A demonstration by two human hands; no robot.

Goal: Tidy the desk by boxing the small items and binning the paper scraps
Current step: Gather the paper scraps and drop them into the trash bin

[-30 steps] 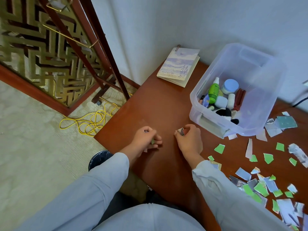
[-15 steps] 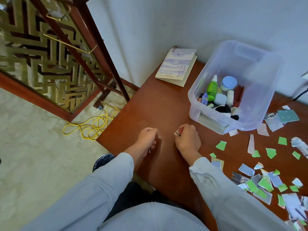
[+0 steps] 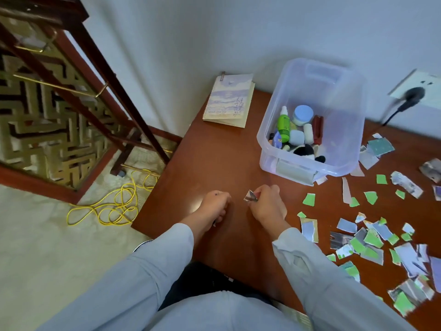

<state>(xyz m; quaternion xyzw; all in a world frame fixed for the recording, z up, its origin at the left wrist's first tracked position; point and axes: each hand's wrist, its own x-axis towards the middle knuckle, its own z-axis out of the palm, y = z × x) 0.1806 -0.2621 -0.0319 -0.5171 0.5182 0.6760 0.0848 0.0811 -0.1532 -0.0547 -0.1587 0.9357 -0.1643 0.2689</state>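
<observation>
Since one second back: left hand (image 3: 212, 206) closes from loose curl to fist, and green bit between its fingers drops from sight; right hand (image 3: 267, 207) hardly shifts. I note pale sliver (image 3: 214, 222) poking out under left fist. Right hand pinches grey scrap (image 3: 250, 196) at fingertips, over tabletop (image 3: 214, 158). Hands near front edge, just apart. Clear box (image 3: 346, 139) sits beyond right hand, small items (image 3: 296, 130) inside. Loose paper scraps (image 3: 367, 237) lie scattered on tabletop, right of hands.
</observation>
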